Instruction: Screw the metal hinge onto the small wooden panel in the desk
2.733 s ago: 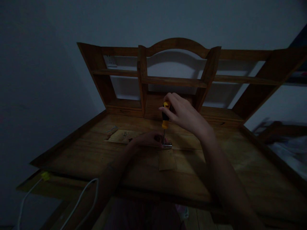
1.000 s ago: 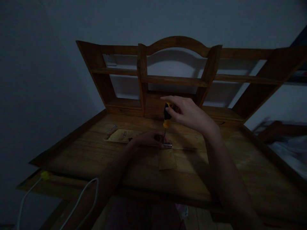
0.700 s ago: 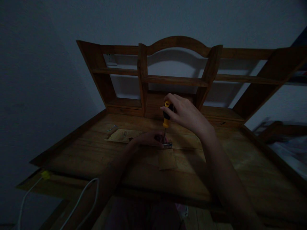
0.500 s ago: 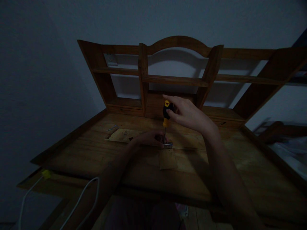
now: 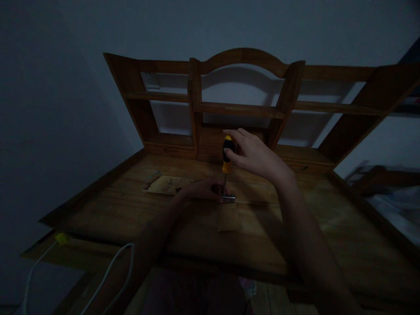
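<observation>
The screwdriver (image 5: 226, 168), yellow and black, stands nearly upright over the middle of the desk (image 5: 138, 214), and you grasp its handle with your right hand (image 5: 255, 154), thumb and fingers around it. Its shaft runs down to the left end of a small shiny metal piece (image 5: 229, 198). Your left hand (image 5: 205, 190) is curled low there, fingertips at that same end; in this dim light you can't tell whether they pinch the metal or only touch it.

Just beside the metal, on its near side, lies a flat, squarish tan piece (image 5: 229, 218). To the left, a pale strip with a ragged end (image 5: 164, 185) runs behind your left hand, and thin metallic bits (image 5: 152, 175) lie just beyond it. A wooden shelf unit (image 5: 239, 109) rises along the far side. At the near left you have a yellow object (image 5: 61, 238) and a white cord (image 5: 132, 252).
</observation>
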{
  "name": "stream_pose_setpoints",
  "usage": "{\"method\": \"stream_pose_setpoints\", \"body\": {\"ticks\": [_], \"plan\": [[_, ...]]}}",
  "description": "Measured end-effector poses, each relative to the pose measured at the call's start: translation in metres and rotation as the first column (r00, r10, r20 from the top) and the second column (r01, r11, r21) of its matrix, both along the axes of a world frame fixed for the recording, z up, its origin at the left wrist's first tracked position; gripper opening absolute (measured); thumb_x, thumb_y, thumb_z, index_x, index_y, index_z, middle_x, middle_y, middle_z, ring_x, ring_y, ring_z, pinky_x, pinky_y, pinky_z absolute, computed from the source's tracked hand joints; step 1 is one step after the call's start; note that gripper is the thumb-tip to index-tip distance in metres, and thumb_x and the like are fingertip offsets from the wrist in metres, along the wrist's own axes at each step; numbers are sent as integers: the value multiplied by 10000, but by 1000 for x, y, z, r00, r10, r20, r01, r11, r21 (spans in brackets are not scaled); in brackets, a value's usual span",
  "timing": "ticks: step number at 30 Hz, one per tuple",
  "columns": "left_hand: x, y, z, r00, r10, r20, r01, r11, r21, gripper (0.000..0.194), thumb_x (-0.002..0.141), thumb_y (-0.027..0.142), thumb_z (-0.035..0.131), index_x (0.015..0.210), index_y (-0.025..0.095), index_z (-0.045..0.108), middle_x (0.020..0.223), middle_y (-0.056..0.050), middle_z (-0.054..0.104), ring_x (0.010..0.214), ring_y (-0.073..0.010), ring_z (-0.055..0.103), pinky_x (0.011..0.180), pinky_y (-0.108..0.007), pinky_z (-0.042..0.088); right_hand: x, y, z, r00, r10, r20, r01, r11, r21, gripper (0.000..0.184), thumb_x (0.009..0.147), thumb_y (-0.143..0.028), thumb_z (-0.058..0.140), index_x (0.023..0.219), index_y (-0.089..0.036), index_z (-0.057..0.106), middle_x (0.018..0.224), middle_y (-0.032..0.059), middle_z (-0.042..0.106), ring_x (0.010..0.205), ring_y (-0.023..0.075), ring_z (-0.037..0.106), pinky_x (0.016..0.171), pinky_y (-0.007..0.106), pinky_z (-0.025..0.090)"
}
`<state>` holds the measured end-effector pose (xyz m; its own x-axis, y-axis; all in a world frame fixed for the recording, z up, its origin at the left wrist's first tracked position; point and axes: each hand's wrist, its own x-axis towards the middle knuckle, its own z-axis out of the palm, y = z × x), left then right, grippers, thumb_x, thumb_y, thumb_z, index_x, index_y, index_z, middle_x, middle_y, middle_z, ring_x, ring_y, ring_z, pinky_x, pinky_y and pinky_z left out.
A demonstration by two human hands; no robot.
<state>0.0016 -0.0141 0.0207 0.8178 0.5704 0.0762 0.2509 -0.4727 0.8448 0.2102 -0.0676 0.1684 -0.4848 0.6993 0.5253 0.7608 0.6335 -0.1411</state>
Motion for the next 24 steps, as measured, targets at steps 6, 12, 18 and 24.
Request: {"method": "stream_pose_setpoints", "body": {"ticks": [6, 12, 18, 24], "plan": [[-4, 6, -11, 982, 188, -23, -175, 946, 274, 986, 590, 543, 964, 1436, 260, 543, 1400, -106, 580, 1308, -339, 539, 1101, -496, 468, 2, 1, -1, 1000, 24, -16, -24, 1000, -18, 559, 984, -243, 526, 1524, -103, 492, 1407, 166, 633, 1291, 302, 605, 1125, 454, 433], [-7, 6, -18, 967, 192, -164, -116, 915, 386, 1075, 637, 639, 912, 1541, 266, 466, 1587, -133, 456, 1475, -389, 414, 1231, -535, 343, 1, 3, -2, 1000, -4, -19, 4, 1000, 8, 401, 1021, -370, 566, 1371, -175, 582, 1286, 146, 669, 1191, 308, 640, 1040, 455, 484], [-2, 4, -20, 980, 153, -127, -90, 910, 406, 825, 751, 623, 852, 1436, 239, 601, 1495, -123, 566, 1397, -353, 508, 1202, -471, 375, 0, 1, -2, 999, -43, 1, 43, 999, 4, 508, 1036, -444, 516, 1458, -163, 543, 1330, 163, 647, 1179, 322, 653, 1045, 478, 487], [-3, 6, -21, 977, 156, -145, -86, 911, 403, 810, 758, 630, 843, 1428, 238, 611, 1493, -123, 567, 1383, -347, 524, 1192, -458, 386, 1, 3, -1, 997, 58, -50, -58, 998, -15, 516, 1012, -294, 505, 1508, -150, 510, 1429, 145, 646, 1277, 289, 625, 1106, 439, 451]]}}
